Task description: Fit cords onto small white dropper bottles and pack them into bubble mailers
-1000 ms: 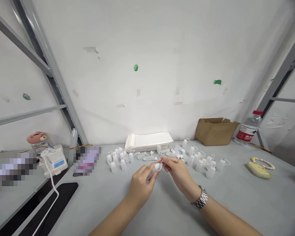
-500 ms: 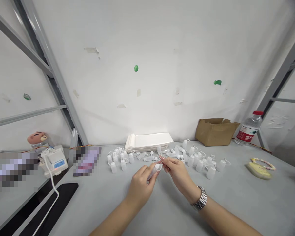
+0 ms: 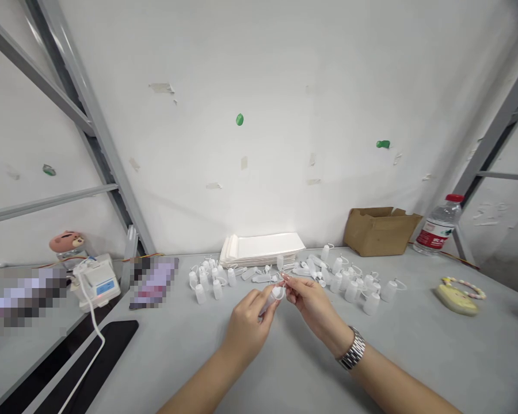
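At right, a red label [image 3: 433, 236], unreadable; left hand [image 3: 247, 326] holds small bottle [image 3: 277, 292].

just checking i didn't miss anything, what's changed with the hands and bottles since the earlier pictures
Nothing visibly changed: nothing was taken hold of or let go. The left hand still holds a small bottle, the right hand stays close beside it, and the standing bottles remain put.

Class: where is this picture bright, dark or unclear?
In the head view, the wall is brightest just above the white stack, the top-right corner darkens, coarse pixel blocks mask areas at left, and the yellow pouch looks slightly blurred.
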### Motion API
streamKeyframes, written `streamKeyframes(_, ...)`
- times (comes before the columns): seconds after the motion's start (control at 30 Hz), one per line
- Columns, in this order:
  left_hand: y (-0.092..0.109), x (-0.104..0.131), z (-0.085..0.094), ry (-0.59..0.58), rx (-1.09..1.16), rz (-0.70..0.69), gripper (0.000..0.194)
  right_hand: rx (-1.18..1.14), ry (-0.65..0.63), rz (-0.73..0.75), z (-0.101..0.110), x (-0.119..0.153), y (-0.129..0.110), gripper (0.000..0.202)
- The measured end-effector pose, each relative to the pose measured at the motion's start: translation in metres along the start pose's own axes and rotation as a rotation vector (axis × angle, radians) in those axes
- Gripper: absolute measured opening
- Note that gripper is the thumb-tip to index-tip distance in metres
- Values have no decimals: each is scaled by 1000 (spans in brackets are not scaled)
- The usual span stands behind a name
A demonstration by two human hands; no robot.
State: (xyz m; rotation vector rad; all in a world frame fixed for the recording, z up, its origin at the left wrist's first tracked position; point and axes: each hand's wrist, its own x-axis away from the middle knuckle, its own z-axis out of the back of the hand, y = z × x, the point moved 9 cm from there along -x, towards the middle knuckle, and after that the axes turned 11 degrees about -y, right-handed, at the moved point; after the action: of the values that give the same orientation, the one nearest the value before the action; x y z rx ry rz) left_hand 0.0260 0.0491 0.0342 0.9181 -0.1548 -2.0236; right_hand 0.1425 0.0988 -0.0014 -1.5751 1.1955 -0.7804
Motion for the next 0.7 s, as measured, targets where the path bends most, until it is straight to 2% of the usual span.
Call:
streamKeyframes(0.37, 3, 1, -1, -26, -55, -10, 29, 278, 89, 78, 4, 7, -10, 37)
streamKeyframes(0.7, 6, 3, -2, 9, -118, -37, 30, 342, 137, 144, 8, 9, -10, 37)
